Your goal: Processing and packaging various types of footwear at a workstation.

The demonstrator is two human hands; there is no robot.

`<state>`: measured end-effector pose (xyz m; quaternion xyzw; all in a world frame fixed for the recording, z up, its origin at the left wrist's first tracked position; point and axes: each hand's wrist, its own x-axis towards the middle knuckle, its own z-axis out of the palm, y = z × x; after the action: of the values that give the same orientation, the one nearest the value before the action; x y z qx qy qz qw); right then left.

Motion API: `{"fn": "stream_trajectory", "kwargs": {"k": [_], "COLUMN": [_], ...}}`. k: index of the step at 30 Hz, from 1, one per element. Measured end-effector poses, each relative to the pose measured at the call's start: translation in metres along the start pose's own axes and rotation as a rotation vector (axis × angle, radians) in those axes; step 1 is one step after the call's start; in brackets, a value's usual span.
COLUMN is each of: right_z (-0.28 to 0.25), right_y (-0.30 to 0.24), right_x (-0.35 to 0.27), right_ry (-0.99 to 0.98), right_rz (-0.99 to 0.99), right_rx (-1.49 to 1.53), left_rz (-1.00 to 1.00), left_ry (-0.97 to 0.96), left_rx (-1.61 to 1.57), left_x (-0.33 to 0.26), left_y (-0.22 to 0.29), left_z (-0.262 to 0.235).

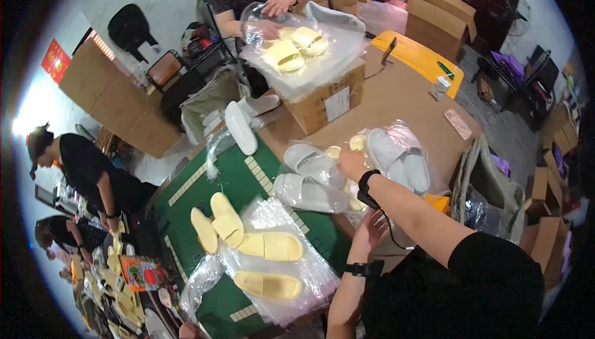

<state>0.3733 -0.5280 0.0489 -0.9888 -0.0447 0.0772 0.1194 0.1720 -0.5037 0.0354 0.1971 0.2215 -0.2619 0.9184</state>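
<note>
My right hand (pixel 353 164) reaches across the table among the slippers, its fingers hidden from view. Left of it lies a pair of grey slippers (pixel 310 194) in clear plastic; to its right are more grey slippers (pixel 396 159) on clear film. Pale yellow slippers (pixel 357 143) show partly around that hand. Lower down, my left hand (pixel 370 230) is held near the table edge, fingers stretched out, holding nothing I can see. Several yellow slippers (pixel 270 246) lie at the left, some on a stack of clear plastic bags (pixel 288 218).
Opposite me a person handles yellow slippers (pixel 285 55) in plastic on a cardboard box (pixel 353 88). White slippers (pixel 240 128) lie at the green mat's far edge. A phone (pixel 457 124) rests at the right, above a lined bin (pixel 496 193). Other people work at far left.
</note>
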Motion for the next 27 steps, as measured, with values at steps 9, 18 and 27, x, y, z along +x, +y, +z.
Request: {"fn": "stream_trajectory", "kwargs": {"k": [9, 18, 27], "right_z": [-0.060, 0.029, 0.028], "right_y": [0.057, 0.256, 0.233], "right_x": [-0.045, -0.082, -0.064], "right_ry": [0.228, 0.432, 0.387], "right_rz": [0.081, 0.338, 0.659], "right_rx": [0.978, 0.646, 1.351], "left_rz": [0.270, 0.538, 0.304], "left_ry": [0.682, 0.927, 0.786], "left_rx": [0.503, 1.282, 1.389], "left_x": [0.026, 0.042, 0.075], "left_y": [-0.027, -0.018, -0.025], "left_z": [-0.077, -0.053, -0.110]}}
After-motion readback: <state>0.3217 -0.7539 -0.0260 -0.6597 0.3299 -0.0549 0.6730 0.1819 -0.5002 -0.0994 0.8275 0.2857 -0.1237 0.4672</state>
